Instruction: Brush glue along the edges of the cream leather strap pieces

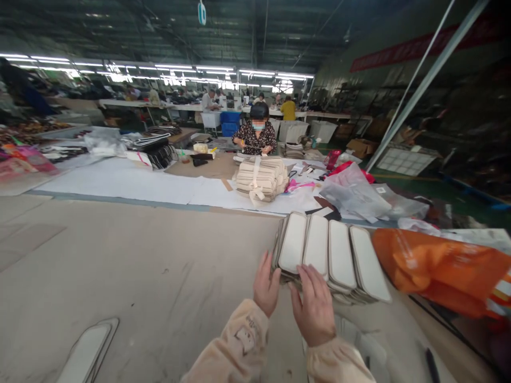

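Cream panels: four stacks side by side, right of centre in my head view.
Left hand: open, thumb apart, at the leftmost stack's near left corner.
Right hand: I see it spread, fingertips at the near ends.
Orange bag: lower right, just beside them.

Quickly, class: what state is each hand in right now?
Left hand: open, beside the row's leftmost stack.
Right hand: open, at that stack's near edge.
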Demonstrator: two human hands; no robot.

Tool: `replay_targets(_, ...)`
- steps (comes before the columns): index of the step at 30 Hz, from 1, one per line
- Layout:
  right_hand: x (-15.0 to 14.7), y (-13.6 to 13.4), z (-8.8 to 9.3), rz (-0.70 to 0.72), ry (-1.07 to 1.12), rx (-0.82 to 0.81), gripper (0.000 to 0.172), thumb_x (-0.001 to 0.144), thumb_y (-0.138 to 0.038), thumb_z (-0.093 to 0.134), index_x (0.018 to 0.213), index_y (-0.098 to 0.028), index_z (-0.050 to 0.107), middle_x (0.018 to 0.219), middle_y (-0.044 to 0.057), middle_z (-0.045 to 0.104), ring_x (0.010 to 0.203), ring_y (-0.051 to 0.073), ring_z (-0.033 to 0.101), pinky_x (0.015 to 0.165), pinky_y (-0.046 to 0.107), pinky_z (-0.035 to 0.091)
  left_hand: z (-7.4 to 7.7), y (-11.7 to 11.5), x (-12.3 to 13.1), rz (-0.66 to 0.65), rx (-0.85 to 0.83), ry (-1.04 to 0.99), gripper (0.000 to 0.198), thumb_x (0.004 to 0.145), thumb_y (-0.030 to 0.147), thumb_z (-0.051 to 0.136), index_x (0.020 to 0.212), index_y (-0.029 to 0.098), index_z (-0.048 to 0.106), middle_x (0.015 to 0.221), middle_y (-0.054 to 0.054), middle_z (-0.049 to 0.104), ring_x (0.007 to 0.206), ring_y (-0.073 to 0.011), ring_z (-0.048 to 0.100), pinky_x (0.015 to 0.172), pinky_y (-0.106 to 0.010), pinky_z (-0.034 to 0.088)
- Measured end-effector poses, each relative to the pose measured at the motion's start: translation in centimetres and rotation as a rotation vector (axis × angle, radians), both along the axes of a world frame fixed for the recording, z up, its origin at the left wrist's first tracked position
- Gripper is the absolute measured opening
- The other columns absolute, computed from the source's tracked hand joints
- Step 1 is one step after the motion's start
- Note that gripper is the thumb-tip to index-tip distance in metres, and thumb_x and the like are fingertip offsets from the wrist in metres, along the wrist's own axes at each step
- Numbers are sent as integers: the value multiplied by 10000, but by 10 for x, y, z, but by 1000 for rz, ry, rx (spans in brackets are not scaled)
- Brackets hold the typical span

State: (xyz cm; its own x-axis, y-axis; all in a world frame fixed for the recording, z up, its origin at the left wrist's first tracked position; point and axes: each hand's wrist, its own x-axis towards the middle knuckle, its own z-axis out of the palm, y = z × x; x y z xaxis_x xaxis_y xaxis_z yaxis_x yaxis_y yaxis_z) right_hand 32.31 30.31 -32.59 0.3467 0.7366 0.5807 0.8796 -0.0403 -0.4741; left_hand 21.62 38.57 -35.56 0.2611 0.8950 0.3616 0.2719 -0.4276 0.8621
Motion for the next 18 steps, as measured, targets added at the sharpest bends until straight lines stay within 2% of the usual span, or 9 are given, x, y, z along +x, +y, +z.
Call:
replay_targets(2, 16, 4, -3, -67, -226, -108, 460, 897, -340, 452, 1312, -141, 462, 1365, 144, 482, 1310, 319, 353, 1074, 518, 249, -15, -24, -17, -12, 25, 25, 461, 924, 303, 392, 1366, 171, 403, 1451, -114, 376, 1349, -208, 329, 1122, -395, 302)
replay_targets(4, 32, 8, -10, -124, -341, -215, 455, 909, -306, 403, 1320, -121, 461, 1374, 147, 473, 1303, 330, 362, 1061, 519, 261, -30, -49, -37, -23, 77, 69, 462, 918, 267, 414, 1376, 208, 390, 1435, -105, 403, 1337, -210, 352, 1099, -410, 342)
replay_targets(6, 48, 11, -18, -114, -404, -280, 427, 916, -283, 366, 1291, -125, 498, 1351, 130, 505, 1272, 310, 409, 1046, 487, 298, -46, -74, -63, -42, 137, 133, 492, 902, 233, 451, 1387, 252, 369, 1415, -90, 435, 1322, -208, 378, 1066, -402, 390)
replay_targets(9, 65, 12, -25, -81, -457, -287, 403, 923, -265, 341, 1252, -132, 532, 1329, 112, 531, 1253, 268, 438, 1029, 428, 344, -69, -106, -115, -91, 234, 241, 538, 880, 207, 491, 1394, 289, 352, 1383, -76, 478, 1295, -205, 417, 1023, -370, 439)
replay_targets(13, 70, 10, -18, -50, -498, -294, 385, 924, -263, 336, 1207, -121, 556, 1290, 119, 560, 1221, 258, 472, 998, 411, 388, -96, -136, -194, -103, 307, 388, 553, 862, 227, 523, 1388, 298, 366, 1329, -69, 537, 1238, -191, 485, 971, -293, 482)
replay_targets(15, 66, 4, -12, -41, -490, -276, 397, 928, -290, 335, 1222, -124, 544, 1286, 135, 557, 1192, 278, 500, 968, 440, 407, -99, -151, -230, -18, 305, 460, 510, 851, 263, 548, 1347, 299, 432, 1287, -64, 575, 1198, -189, 526, 947, -274, 499)
replay_targets(17, 64, -3, -10, -63, -431, -200, 460, 919, -364, 377, 1292, -119, 489, 1327, 177, 508, 1195, 319, 494, 966, 478, 392, -94, -166, -262, 141, 265, 516, 398, 856, 287, 544, 1254, 284, 534, 1221, -62, 621, 1139, -184, 575, 926, -282, 518)
replay_targets(18, 64, -6, -13, -68, -383, -154, 526, 901, -410, 418, 1343, -126, 439, 1372, 189, 455, 1235, 340, 450, 998, 497, 351, -90, -172, -277, 238, 229, 540, 332, 862, 297, 535, 1190, 270, 584, 1177, -64, 643, 1101, -182, 598, 913, -293, 528)
